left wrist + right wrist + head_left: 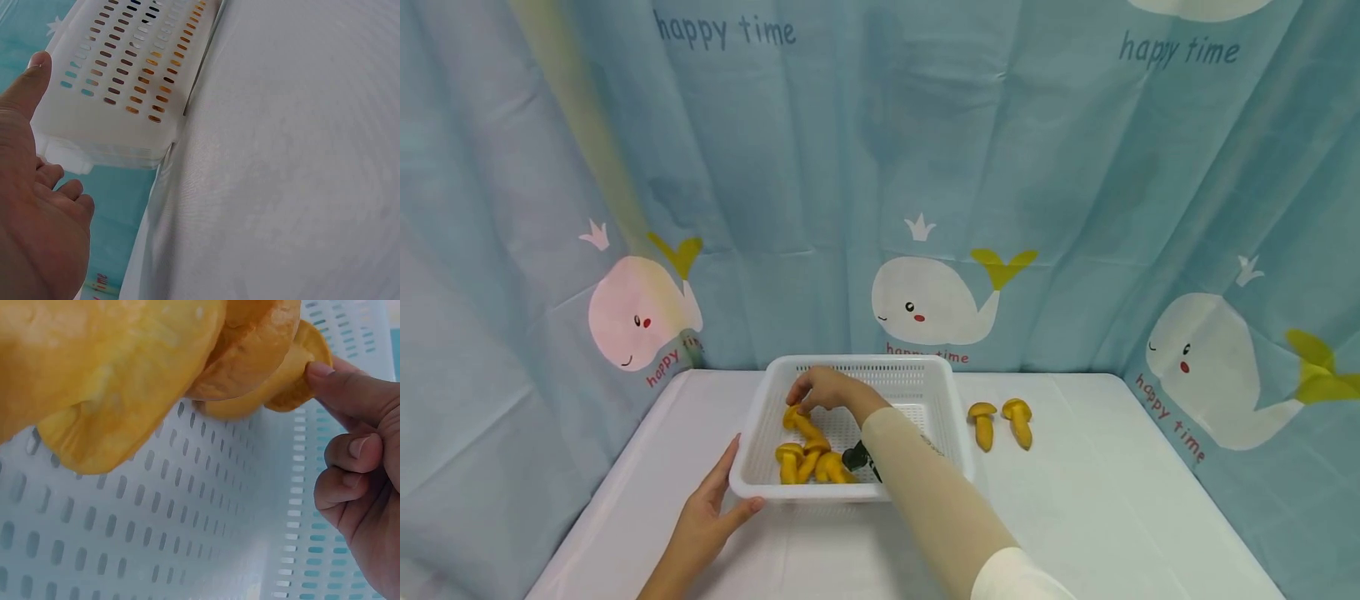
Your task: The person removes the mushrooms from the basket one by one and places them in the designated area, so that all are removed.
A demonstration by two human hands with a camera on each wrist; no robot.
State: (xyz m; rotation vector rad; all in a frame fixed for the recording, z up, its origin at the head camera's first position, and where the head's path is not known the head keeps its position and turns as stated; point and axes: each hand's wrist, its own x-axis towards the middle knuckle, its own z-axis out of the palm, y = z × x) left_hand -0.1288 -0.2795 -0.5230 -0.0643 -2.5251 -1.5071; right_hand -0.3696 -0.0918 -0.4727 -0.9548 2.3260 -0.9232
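1. Yellow mushroom (808, 430) lies inside the white basket (812, 492), toward its left side. The right hand (829, 390) has thumb and index finger closed in a pinch on the cap; its other fingers are bent toward the palm and seem to hold nothing.
2. This pinch takes only the edge of the cap, so I think the mushroom could turn or slip out, especially if its surface is as smooth as it looks.
3. The stem reaches close to the other mushrooms (789, 463) in the near left part. A sideways pull could probably push these out of order.
4. The beige sleeve (932, 500) crosses over the near rim and partly hides a dark object (853, 457). It might rub against either one without being noticed.
5. The left hand (703, 517) is at the near left corner, its thumb and fingers spread widely around it. If this support is light, a bump could make the basket slide.
6. The worktop (1097, 500) is white; two more mushrooms (1018, 423) lie side by side to the right of the basket.
7. Behind and at both sides hangs a blue curtain (820, 167), printed with whales and "happy time".
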